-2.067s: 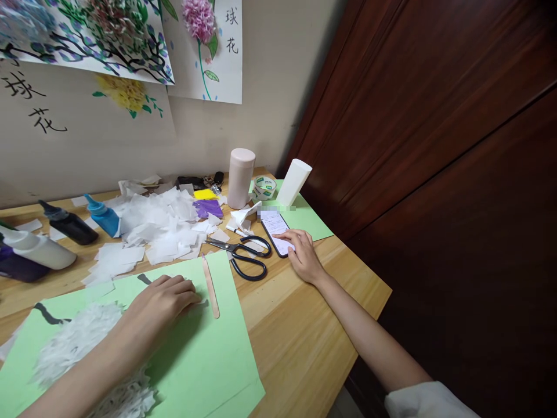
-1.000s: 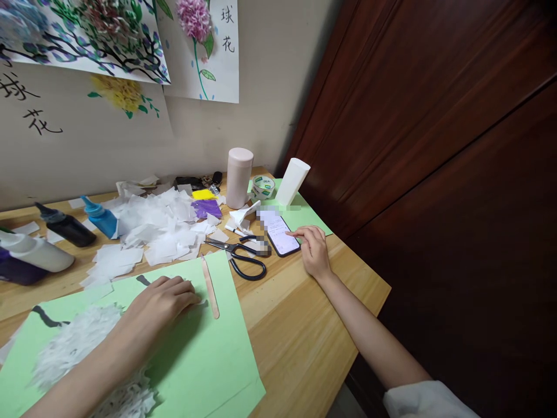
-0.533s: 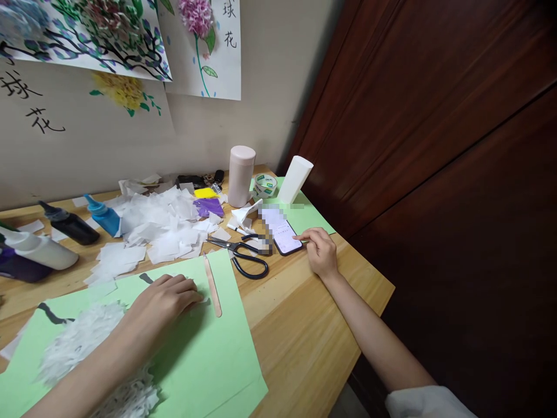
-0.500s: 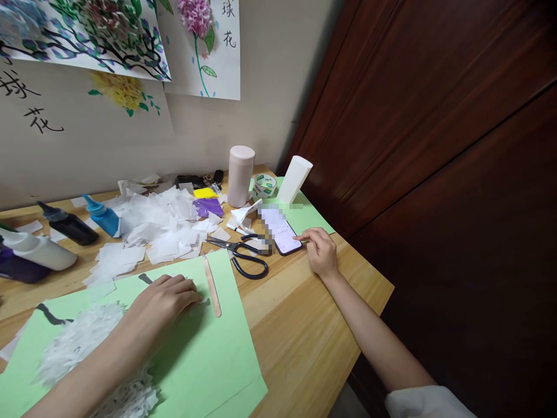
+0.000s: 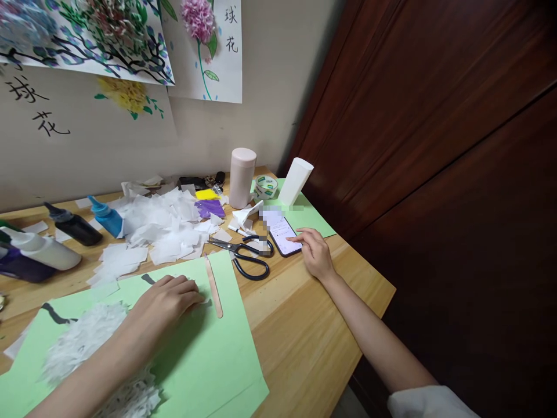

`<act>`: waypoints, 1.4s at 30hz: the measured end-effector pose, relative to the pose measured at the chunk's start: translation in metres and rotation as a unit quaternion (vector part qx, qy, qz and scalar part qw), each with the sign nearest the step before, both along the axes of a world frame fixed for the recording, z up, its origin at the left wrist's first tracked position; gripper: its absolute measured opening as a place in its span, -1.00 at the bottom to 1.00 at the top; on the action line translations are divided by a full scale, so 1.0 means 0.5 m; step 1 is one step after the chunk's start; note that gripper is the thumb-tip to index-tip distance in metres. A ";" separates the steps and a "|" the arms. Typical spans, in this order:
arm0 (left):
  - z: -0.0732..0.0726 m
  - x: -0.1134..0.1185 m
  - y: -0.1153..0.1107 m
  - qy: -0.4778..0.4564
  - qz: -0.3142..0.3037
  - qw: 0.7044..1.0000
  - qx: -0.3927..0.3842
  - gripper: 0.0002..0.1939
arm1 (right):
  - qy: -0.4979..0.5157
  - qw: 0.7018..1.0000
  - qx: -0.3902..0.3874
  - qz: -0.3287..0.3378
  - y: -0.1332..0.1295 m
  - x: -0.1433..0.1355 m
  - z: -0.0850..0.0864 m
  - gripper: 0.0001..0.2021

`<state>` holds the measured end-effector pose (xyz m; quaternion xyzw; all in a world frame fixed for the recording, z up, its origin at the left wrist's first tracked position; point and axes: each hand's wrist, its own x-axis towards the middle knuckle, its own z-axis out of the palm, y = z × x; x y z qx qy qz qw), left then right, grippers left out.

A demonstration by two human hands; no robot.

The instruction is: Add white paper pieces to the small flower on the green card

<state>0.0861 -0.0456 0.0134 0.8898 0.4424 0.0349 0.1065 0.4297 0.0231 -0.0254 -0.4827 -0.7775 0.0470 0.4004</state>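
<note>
My left hand (image 5: 176, 296) rests on a green paper sheet (image 5: 230, 360), its fingers curled together and pointing down. A small pale scrap shows at the fingertips, but what they hold is mostly hidden. White ruffled paper flowers (image 5: 89, 334) lie under and beside the left forearm, near black painted strokes (image 5: 56, 314). A wooden craft stick (image 5: 213, 288) lies just right of that hand. My right hand (image 5: 315, 252) touches the lit screen of a smartphone (image 5: 285, 235) with its index finger stretched out and the other fingers bent, holding nothing.
Black-handled scissors (image 5: 248, 255) lie between the hands. Behind are white paper squares (image 5: 167, 220), a purple packet (image 5: 210, 209), a pink tumbler (image 5: 242, 177), a tape roll (image 5: 266, 187) and a white cylinder (image 5: 296, 181). Paint bottles (image 5: 73, 223) lie left; a dark wooden panel (image 5: 456, 174) stands right.
My right index finger has slid slightly left over the phone screen. My left hand stays in place on the green paper. The whole view has shifted a little.
</note>
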 end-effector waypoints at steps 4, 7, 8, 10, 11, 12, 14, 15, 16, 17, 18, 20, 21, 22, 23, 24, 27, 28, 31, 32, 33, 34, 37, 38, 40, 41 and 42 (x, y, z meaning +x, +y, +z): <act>0.007 0.001 -0.002 -0.004 0.003 1.000 -0.005 -0.71 | 0.007 1.000 0.004 0.019 -0.002 -0.010 0.000 -0.62; 0.007 0.001 -0.002 -0.006 0.001 1.000 -0.003 -0.70 | -0.030 0.998 -0.017 0.043 -0.002 -0.020 -0.001 -0.61; 0.005 0.001 -0.001 -0.005 0.000 1.000 -0.002 -0.70 | -0.043 0.997 -0.024 0.051 -0.002 -0.023 -0.002 -0.61; 0.003 0.001 0.001 0.000 -0.001 1.000 -0.001 -0.71 | -0.063 0.996 -0.032 0.062 -0.001 -0.026 -0.004 -0.59; 0.002 0.002 0.002 0.004 -0.002 1.000 -0.001 -0.71 | -0.069 0.995 -0.034 0.064 0.000 -0.026 -0.005 -0.59; 0.002 0.003 0.002 0.006 -0.003 1.000 -0.003 -0.71 | -0.072 0.995 -0.035 0.064 0.000 -0.026 -0.005 -0.59; 0.004 0.004 0.003 0.010 -0.002 1.000 -0.009 -0.70 | -0.072 0.995 -0.034 0.054 0.001 -0.025 -0.007 -0.60; 0.006 0.005 0.003 0.011 -0.001 1.000 -0.013 -0.70 | -0.070 0.996 -0.032 0.046 0.002 -0.024 -0.007 -0.61; 0.008 0.006 0.002 0.012 0.002 1.000 -0.018 -0.70 | -0.068 0.996 -0.030 0.038 0.002 -0.024 -0.008 -0.61; 0.009 0.006 0.002 0.014 0.004 1.000 -0.021 -0.70 | -0.068 0.997 -0.029 0.033 0.003 -0.024 -0.008 -0.61; 0.009 0.007 0.001 0.014 0.006 1.000 -0.023 -0.70 | -0.069 0.997 -0.029 0.030 0.003 -0.025 -0.008 -0.61; 0.008 0.006 0.001 0.015 0.004 1.000 -0.022 -0.70 | -0.076 0.996 -0.031 0.032 0.003 -0.026 -0.007 -0.60; 0.006 0.005 0.001 0.015 0.003 1.000 -0.019 -0.69 | -0.077 0.996 -0.031 0.033 0.003 -0.026 -0.006 -0.60; 0.004 0.005 0.001 0.014 0.002 1.000 -0.016 -0.70 | -0.076 0.996 -0.028 0.032 0.001 -0.025 -0.005 -0.60; 0.001 0.004 0.001 0.013 0.001 1.000 -0.012 -0.70 | -0.071 0.997 -0.022 0.029 0.000 -0.024 -0.004 -0.61; -0.001 0.004 0.001 0.010 0.002 1.000 -0.010 -0.70 | -0.064 0.998 -0.014 0.021 -0.002 -0.022 -0.003 -0.62; -0.004 0.003 0.001 0.003 0.005 1.000 -0.007 -0.70 | -0.041 0.999 0.015 -0.015 -0.008 -0.012 -0.003 -0.66; -0.004 0.003 0.000 0.004 0.007 1.000 -0.008 -0.70 | -0.036 0.999 0.022 -0.026 -0.009 -0.010 -0.003 -0.66; 0.000 0.004 0.000 0.009 0.006 1.000 -0.012 -0.69 | -0.037 0.999 0.025 -0.020 -0.009 -0.008 -0.003 -0.66; 0.001 0.005 0.000 0.010 0.006 1.000 -0.012 -0.69 | -0.042 0.999 0.019 -0.008 -0.008 -0.010 -0.003 -0.65; 0.002 0.005 0.000 0.010 0.005 1.000 -0.013 -0.69 | -0.050 0.999 0.012 0.005 -0.007 -0.013 -0.002 -0.63; 0.003 0.006 0.000 0.010 0.004 1.000 -0.014 -0.69 | -0.057 0.998 0.005 0.016 -0.006 -0.016 -0.002 -0.62; 0.003 0.006 0.000 0.003 0.003 1.000 -0.006 -0.70 | -0.070 0.997 -0.013 0.026 -0.003 -0.022 -0.001 -0.59; 0.002 0.006 0.000 -0.001 0.002 1.000 -0.001 -0.70 | -0.072 0.997 -0.017 0.026 -0.002 -0.023 -0.001 -0.59; 0.001 0.004 -0.001 -0.010 0.002 1.000 0.006 -0.70 | -0.075 0.997 -0.025 0.024 -0.002 -0.021 -0.001 -0.59; 0.001 0.004 -0.002 -0.014 0.001 1.000 0.008 -0.70 | -0.075 0.997 -0.024 0.023 -0.003 -0.020 -0.001 -0.59; 0.002 0.003 -0.003 -0.017 0.001 1.000 0.008 -0.70 | -0.074 0.997 -0.020 0.022 -0.003 -0.019 -0.001 -0.59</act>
